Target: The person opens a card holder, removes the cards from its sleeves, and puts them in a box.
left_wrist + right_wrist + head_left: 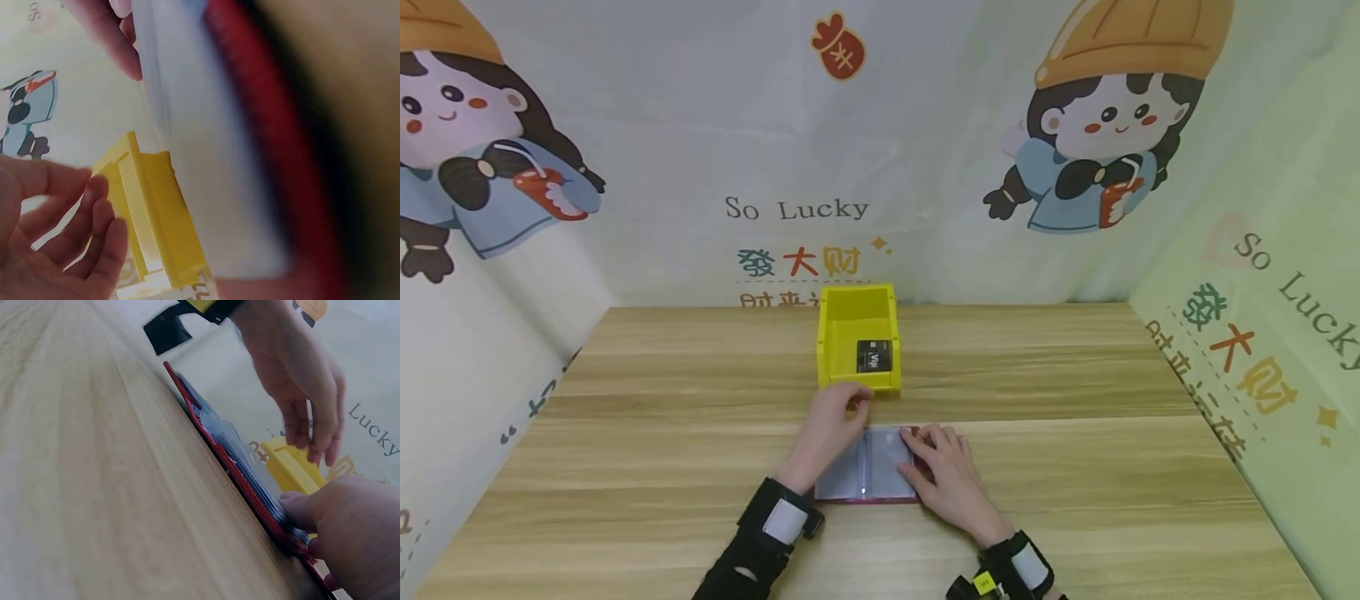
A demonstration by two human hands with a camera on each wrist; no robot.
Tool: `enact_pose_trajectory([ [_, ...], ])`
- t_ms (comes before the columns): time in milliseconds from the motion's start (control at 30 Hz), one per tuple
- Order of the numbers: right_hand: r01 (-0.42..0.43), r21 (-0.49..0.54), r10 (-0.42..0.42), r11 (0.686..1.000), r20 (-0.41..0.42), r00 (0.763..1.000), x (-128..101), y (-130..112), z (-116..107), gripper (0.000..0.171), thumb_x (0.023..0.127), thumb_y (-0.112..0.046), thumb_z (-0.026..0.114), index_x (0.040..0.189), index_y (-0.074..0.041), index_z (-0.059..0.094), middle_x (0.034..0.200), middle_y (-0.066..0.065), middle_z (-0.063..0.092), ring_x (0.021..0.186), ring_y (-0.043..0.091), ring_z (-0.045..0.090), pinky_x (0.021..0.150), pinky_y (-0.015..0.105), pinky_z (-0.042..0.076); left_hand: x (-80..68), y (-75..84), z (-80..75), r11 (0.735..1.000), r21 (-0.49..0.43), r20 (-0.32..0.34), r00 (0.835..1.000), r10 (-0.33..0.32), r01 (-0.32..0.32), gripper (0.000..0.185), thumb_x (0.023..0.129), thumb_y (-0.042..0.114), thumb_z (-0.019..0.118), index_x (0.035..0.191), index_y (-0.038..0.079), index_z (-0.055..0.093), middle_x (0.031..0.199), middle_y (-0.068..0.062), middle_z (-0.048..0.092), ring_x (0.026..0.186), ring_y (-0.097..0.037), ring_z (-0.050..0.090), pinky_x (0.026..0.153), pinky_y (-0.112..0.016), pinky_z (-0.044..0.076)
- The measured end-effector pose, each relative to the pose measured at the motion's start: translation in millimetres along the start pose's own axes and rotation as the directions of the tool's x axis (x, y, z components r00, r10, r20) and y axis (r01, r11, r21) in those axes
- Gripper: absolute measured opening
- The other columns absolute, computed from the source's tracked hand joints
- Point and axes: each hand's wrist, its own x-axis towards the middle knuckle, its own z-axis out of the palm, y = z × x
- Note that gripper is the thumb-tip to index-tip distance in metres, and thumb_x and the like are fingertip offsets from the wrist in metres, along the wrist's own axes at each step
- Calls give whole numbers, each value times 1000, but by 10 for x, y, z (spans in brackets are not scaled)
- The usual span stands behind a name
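Note:
An open card holder (pixel 883 483) with clear sleeve pages and a red cover lies flat on the table. My right hand (pixel 951 475) grips its right side, the thumb (pixel 299 509) on top of the pages and other fingertips at the red cover's edge. Over the far left part of the holder, my left hand (pixel 837 417) is raised near the front of a yellow bin (pixel 857 293). Its fingers are loosely bent, thumb and index fingertips close together, and nothing shows between them in the left wrist view. A black card (pixel 874 357) marked "Vip" lies inside the bin.
The wood-grain table (pixel 1075 450) stretches to both sides of the holder. Behind it hangs a pale printed backdrop (pixel 925 167), and the bin stands near the table's back edge. Side panels (pixel 1247 292) flank the table.

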Motion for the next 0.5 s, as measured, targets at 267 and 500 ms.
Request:
enact_pose_trajectory([
  [267, -20, 14, 20, 1000, -8, 1000, 7, -22, -37, 43, 100, -13, 69, 141, 0, 65, 117, 9, 58, 107, 26, 48, 92, 41, 33, -312, -113, -67, 996, -63, 256, 966, -44, 62, 38, 88, 5, 83, 124, 3, 71, 101, -4, 67, 89, -15, 56, 79, -27, 48],
  [500, -39, 17, 39, 999, -1, 999, 11, -24, -9, 44, 100, -11, 67, 142, 1, 63, 120, 11, 57, 109, 28, 48, 93, 44, 34, -398, -139, -118, 986, -131, 370, 928, -47, 102, 75, 78, 6, 91, 142, -9, 55, 108, -8, 57, 97, -19, 52, 86, -27, 47],
])
